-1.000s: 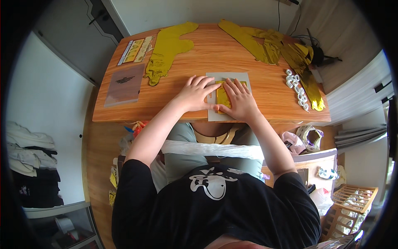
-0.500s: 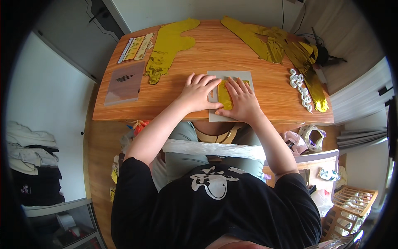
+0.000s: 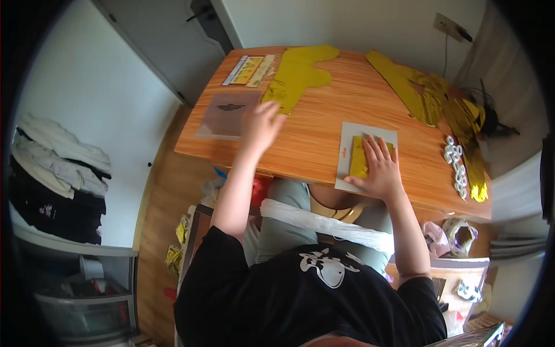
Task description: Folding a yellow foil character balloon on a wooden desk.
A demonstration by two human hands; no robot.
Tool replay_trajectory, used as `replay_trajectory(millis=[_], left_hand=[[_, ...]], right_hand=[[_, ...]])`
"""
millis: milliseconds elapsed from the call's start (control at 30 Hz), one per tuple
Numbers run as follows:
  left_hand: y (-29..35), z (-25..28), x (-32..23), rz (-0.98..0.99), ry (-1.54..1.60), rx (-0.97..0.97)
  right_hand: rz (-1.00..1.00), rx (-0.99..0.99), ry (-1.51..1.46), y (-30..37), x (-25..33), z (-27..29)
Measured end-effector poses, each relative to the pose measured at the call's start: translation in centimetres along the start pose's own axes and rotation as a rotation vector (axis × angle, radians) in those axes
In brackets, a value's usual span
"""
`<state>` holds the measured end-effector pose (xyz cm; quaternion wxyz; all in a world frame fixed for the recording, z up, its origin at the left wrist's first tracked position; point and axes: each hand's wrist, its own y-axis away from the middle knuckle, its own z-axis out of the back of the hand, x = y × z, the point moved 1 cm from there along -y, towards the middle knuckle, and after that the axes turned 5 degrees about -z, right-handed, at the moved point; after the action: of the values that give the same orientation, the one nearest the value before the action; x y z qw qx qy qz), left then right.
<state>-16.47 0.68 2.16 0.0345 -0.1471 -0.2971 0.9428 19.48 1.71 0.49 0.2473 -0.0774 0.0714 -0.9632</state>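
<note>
My right hand (image 3: 381, 170) lies with fingers spread on a folded gold foil piece (image 3: 358, 161), pressing it against a grey card (image 3: 345, 144) near the table's front edge. Part of the foil is hidden under that hand. My left hand (image 3: 261, 127) is raised to the left, fingers apart and slightly blurred, with nothing visible in it. It is over the right edge of a translucent plastic bag (image 3: 222, 121) with dark print. Just beyond its fingertips lies a large flat gold foil balloon (image 3: 295, 75).
Another crumpled gold foil balloon (image 3: 425, 95) spreads along the right side of the wooden table (image 3: 318, 127). Several small white ribbon rolls (image 3: 455, 159) lie beside it. A flat printed packet (image 3: 248, 70) rests at the far left. White plastic strands (image 3: 324, 222) stretch across my lap.
My left hand has left the grey card and moved left to the translucent bag. My right hand stays on the folded foil. The whole view has shifted and tilted.
</note>
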Motion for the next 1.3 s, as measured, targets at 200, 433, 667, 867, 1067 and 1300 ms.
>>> replay_trajectory(millis=[200, 433, 667, 867, 1067, 1300], left_hand=[[4.7, 3.9, 14.2, 0.339, -0.358, -0.051], [4.5, 3.5, 16.9, 0.344, -0.394, 0.031], [1.3, 10.1, 15.4, 0.313, -0.209, -0.353], [-1.4, 14.9, 5.0, 0.156, -0.009, -0.375], [-0.3, 10.5, -3.5, 0.237, 0.118, 0.21], [2.9, 0.4, -6.6, 0.126, 0.178, 0.394]], right_hand=[[-0.003, 0.015, -0.033, -0.2, 0.4, 0.2], [0.005, -0.011, -0.027, -0.3, 0.4, 0.1], [-0.003, -0.002, -0.017, -0.3, 0.7, 0.0], [-0.011, -0.008, -0.009, -0.2, 0.4, -0.2], [-0.137, -0.037, 0.031, -0.7, 1.4, -0.6], [-0.237, -0.054, 0.097, -1.4, 1.5, -1.3]])
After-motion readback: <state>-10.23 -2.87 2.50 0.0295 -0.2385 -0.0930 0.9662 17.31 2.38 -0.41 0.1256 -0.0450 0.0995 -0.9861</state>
